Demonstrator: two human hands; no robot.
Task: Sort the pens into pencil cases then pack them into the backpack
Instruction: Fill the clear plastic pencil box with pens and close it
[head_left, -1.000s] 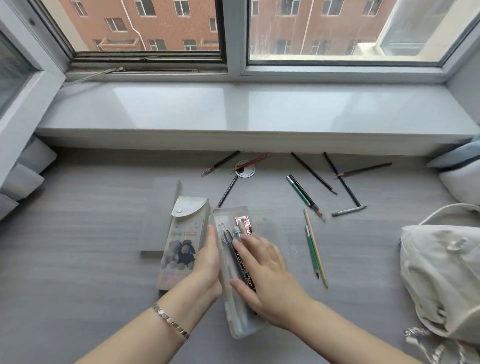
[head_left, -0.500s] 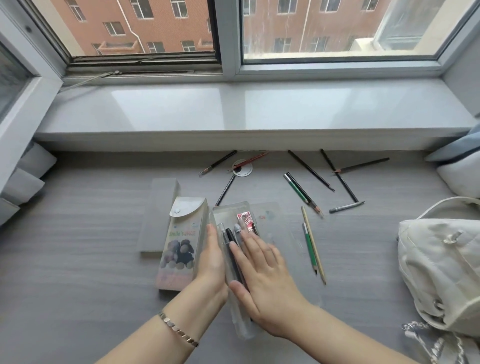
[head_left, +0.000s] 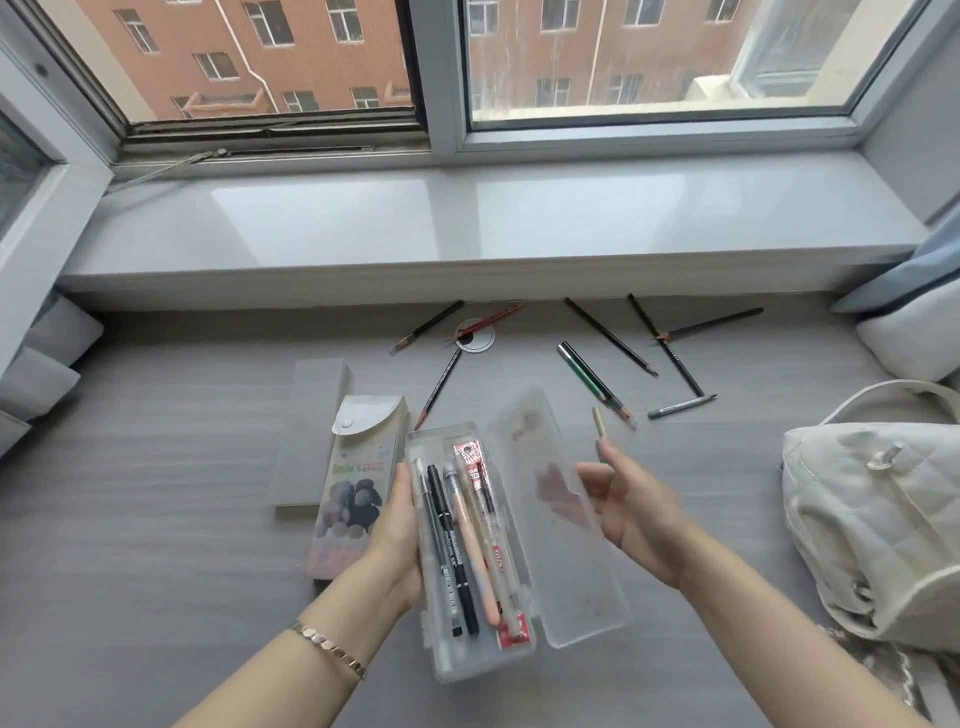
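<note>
Desk (head_left: 156, 519) of grey wood grain carries all items. White backpack (head_left: 872, 519) lies at 3 o'clock from the clear pencil case (head_left: 467, 654), well apart from it. The case's lid (head_left: 566, 582) is swung open toward 3 o'clock. Printed pencil case (head_left: 353, 493), flap snapped down, lies just beside it at 9 o'clock. Left hand (head_left: 400, 525) grips the clear case's 9 o'clock edge, thumb along the rim. Right hand (head_left: 628, 504) is blurred, fingers relaxed and holding nothing, at the lid's 3 o'clock edge; contact cannot be determined. The hands are apart. Several pens (head_left: 452, 551) lie side by side lengthwise inside the tray. Loose pencils (head_left: 610, 338) lie scattered from 12 to 2 o'clock of the case.
</note>
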